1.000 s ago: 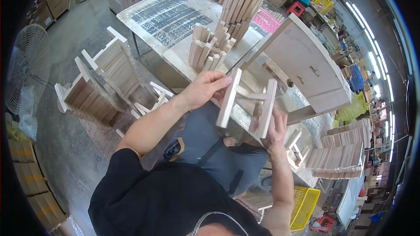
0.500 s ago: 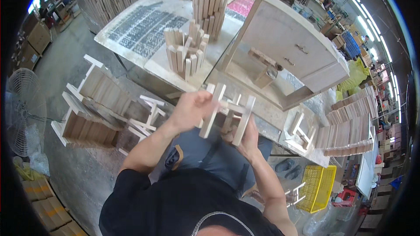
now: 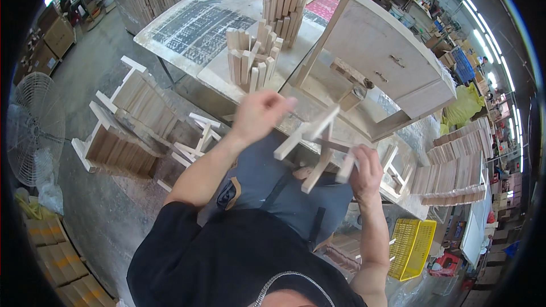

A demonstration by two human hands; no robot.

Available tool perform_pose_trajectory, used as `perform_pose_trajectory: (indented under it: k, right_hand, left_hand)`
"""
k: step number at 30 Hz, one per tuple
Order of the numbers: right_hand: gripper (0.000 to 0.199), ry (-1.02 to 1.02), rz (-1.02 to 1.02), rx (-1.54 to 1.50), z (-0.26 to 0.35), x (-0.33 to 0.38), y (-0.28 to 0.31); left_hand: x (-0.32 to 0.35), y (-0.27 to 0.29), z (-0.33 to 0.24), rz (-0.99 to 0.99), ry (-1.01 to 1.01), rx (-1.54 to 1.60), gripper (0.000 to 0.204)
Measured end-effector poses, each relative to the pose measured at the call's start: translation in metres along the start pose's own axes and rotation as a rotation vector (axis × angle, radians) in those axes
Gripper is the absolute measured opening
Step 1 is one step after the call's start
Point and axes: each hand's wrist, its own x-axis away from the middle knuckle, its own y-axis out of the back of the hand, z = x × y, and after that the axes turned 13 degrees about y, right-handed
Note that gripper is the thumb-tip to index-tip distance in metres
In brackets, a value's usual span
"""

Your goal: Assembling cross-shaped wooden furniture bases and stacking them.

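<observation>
A small pale wooden stool frame, made of square legs joined by crossbars, is held tilted above my lap. My right hand is closed round the leg at its right end. My left hand is off to the left of the frame, apart from it, with curled fingers. Its fingertips are smeared by motion, so whether they pinch anything cannot be made out. Just beyond the left hand, a bundle of short wooden sticks stands upright on the worktable.
A large pale wooden box-like fixture stands on the table's right. Stacked frames occupy the floor at left, beside a fan. More stacked wooden pieces are at right, above a yellow basket. Tall stick bundles rise at the back.
My left hand has come away from the frame. My right hand has moved right, and the frame has turned and shifted right with it.
</observation>
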Motion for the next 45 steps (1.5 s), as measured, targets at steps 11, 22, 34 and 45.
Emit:
perform_pose_trajectory:
  k: [11, 22, 34, 45]
  right_hand:
    - [0.034, -0.448, -0.069, -0.227, 0.003, 0.051, -0.031]
    - [0.031, -0.601, 0.029, -0.234, 0.003, 0.048, -0.051]
    - [0.026, -0.810, -0.011, -0.628, 0.000, -0.064, -0.168]
    - [0.031, -0.647, -0.019, -0.524, -0.014, -0.130, -0.319]
  left_hand:
    - [-0.121, 0.082, 0.129, -0.437, -0.126, -0.346, 0.109]
    - [-0.122, 0.100, 0.123, -0.398, -0.152, -0.320, 0.094]
    - [-0.083, 0.161, 0.060, -0.794, -0.251, -0.342, 0.088]
    - [-0.016, 0.205, -0.073, -1.015, -0.459, -0.393, 0.084]
